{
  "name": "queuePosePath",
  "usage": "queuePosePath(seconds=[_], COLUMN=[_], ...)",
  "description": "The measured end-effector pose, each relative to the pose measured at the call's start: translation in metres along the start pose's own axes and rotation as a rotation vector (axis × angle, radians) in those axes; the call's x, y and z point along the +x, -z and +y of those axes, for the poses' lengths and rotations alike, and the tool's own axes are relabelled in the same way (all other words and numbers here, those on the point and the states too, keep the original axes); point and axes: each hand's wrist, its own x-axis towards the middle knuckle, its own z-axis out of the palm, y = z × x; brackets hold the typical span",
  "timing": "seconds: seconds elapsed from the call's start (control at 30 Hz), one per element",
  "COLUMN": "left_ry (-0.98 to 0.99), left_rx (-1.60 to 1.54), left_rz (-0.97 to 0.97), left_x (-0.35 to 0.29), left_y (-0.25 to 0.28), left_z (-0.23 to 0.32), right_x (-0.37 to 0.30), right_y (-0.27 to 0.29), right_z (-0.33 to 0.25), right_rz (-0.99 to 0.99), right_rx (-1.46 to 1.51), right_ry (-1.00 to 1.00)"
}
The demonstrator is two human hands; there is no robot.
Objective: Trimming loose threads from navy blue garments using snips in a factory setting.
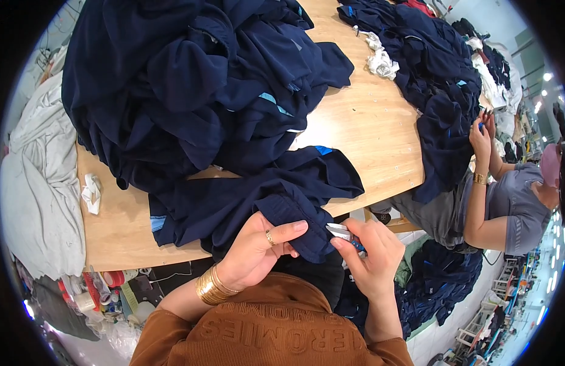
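Note:
My left hand (261, 247) pinches the folded edge of a navy blue garment (252, 198) that lies over the near edge of a wooden table (361, 122). A ring sits on one finger and gold bangles on the wrist. My right hand (368, 250) grips small thread snips (342, 232) with blue handles, their metal tips pointing left at the garment's edge right beside my left thumb. My sleeves are brown corduroy.
A big heap of navy garments (191, 73) covers the table's left and back. A second navy pile (438, 79) lies at the right, where a seated person (508, 201) handles fabric. White scraps (381, 61) and grey cloth (35, 177) lie around. Clutter sits under the table.

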Motion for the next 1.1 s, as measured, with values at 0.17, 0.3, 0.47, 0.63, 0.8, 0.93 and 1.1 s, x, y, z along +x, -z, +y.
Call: queuePosePath(seconds=[0.17,0.3,0.47,0.63,0.8,0.93,1.1], left_ry=[-0.004,0.009,0.001,-0.019,-0.018,-0.012,-0.015], left_rx=[-0.009,-0.012,0.002,-0.001,-0.012,-0.002,0.003], left_rz=[-0.016,-0.042,0.007,0.028,0.017,0.007,-0.002], left_x=[0.000,0.000,0.000,0.000,0.000,0.000,-0.001], left_y=[0.002,0.003,-0.002,-0.004,-0.003,0.000,0.000], left_z=[-0.002,-0.001,-0.001,0.000,0.001,-0.001,0.000], right_x=[0.001,0.002,0.001,-0.001,-0.004,-0.004,-0.004], right_y=[0.001,0.004,0.004,0.002,0.003,0.002,0.002], right_z=[-0.002,-0.007,-0.005,-0.001,-0.003,-0.006,-0.013], right_rz=[0.002,-0.041,-0.017,0.051,0.042,0.009,-0.055], right_rx=[-0.023,-0.018,0.026,0.104,0.079,0.016,0.002], right_ry=[0.008,-0.044,-0.081,-0.111,-0.095,-0.039,-0.061])
